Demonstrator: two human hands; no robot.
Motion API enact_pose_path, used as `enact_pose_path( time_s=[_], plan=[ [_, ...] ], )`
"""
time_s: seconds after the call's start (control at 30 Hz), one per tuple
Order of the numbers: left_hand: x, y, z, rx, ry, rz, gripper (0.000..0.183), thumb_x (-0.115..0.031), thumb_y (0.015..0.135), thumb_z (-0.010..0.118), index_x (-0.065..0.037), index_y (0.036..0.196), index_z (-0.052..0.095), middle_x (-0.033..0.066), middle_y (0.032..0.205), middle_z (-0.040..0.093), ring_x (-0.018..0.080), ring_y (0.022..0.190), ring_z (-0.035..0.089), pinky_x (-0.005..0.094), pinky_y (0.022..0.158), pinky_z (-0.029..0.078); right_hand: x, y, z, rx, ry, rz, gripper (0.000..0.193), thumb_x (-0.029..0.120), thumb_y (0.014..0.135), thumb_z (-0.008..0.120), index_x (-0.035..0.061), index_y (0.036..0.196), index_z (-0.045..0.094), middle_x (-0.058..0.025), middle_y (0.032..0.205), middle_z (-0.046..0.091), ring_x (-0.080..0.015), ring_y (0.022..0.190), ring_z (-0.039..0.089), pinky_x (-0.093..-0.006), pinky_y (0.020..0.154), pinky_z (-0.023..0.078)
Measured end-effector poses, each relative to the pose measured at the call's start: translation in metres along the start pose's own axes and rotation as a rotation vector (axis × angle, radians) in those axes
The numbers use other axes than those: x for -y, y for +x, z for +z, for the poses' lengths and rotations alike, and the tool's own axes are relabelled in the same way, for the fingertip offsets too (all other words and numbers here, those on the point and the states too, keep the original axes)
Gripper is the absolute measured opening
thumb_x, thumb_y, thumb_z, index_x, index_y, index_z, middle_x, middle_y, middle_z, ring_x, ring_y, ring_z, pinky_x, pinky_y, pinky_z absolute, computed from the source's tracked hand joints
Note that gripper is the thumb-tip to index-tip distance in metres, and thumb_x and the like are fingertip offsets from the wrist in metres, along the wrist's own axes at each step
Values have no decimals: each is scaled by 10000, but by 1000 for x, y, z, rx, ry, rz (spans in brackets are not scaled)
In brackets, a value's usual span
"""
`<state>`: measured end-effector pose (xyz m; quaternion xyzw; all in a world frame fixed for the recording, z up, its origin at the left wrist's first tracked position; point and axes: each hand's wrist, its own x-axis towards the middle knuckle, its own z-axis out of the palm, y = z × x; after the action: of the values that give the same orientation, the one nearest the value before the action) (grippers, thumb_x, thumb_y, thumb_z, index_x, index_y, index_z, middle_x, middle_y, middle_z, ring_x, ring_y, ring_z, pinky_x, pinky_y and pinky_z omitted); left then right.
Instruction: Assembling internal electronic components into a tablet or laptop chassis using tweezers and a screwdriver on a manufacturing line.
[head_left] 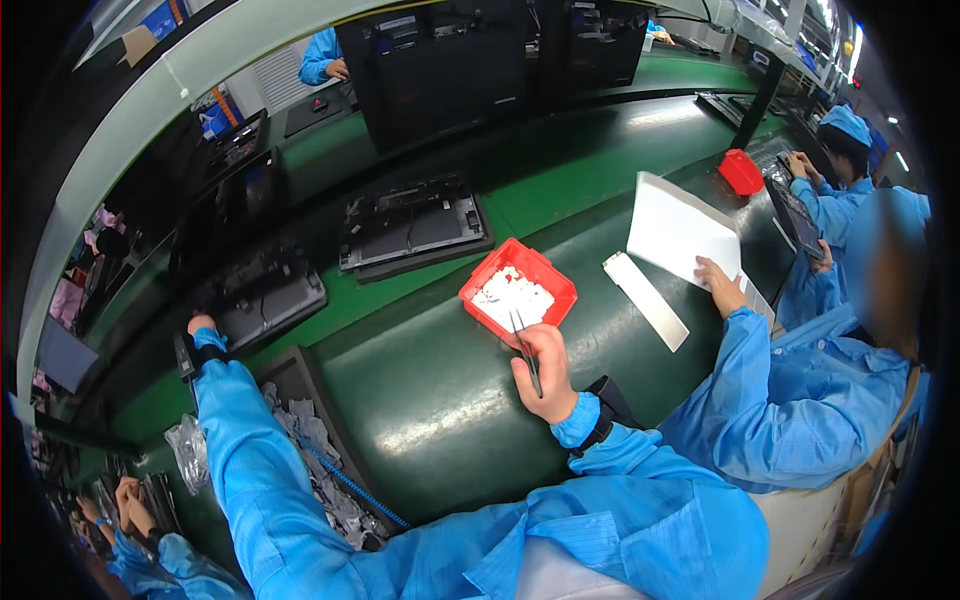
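My right hand (pixel 548 378) is closed around a pair of tweezers (pixel 527 355). Their tips reach over the small white pieces (pixel 512 298) heaped in a red plastic bin (pixel 552 272); whether they pinch one I cannot tell. Far to the left, my left arm is stretched out, and my left hand (pixel 203 323) is at the near left corner of a dark, laptop-like casing (pixel 268 298). Its fingers are mostly hidden. Another open casing (pixel 412 222), with a silver-edged frame, rests on a black pad (pixel 430 260) beyond the bin.
A black tray (pixel 318 395) of crumpled grey scraps lies below my left forearm, crossed by a coiled blue cord (pixel 345 475). Right of the bin are a white strip (pixel 648 302) and white sheet (pixel 680 225), touched by a co-worker's hand (pixel 722 288). A second red bin (pixel 741 173) stands beyond.
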<state>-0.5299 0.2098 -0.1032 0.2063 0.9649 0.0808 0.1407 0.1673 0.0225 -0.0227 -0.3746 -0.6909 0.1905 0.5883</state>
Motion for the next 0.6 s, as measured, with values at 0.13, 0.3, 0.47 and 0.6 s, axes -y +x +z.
enact_pose_path(
  time_s=[0.13,0.3,0.47,0.6],
  plan=[
    [-41,-95,0,-210,679,213,296,-271,854,445,-87,909,670,168,905,646,320,832,635,531,618,495,3,11,1,44,-353,-95,273,-24,692,629,38,944,545,-120,899,550,-327,845,514,-396,767,418],
    [-111,-251,1,-698,102,869,174,-198,777,541,-42,789,616,195,831,628,353,756,621,412,650,519,-6,9,6,64,-403,-65,248,-59,679,631,52,890,560,-98,840,555,-307,793,515,-380,720,422],
    [-177,-364,32,-215,223,823,405,-400,871,498,-34,974,634,187,992,604,323,959,593,391,771,509,-6,11,6,48,-395,-72,217,-51,687,622,49,871,566,-102,833,551,-302,775,515,-374,690,426],
    [-191,-412,20,-160,316,570,689,-646,707,601,-73,1089,619,136,1077,592,288,1053,554,397,826,490,-12,13,0,14,-393,-73,217,-11,680,614,51,880,558,-115,797,529,-311,764,505,-402,667,416]
  ],
)
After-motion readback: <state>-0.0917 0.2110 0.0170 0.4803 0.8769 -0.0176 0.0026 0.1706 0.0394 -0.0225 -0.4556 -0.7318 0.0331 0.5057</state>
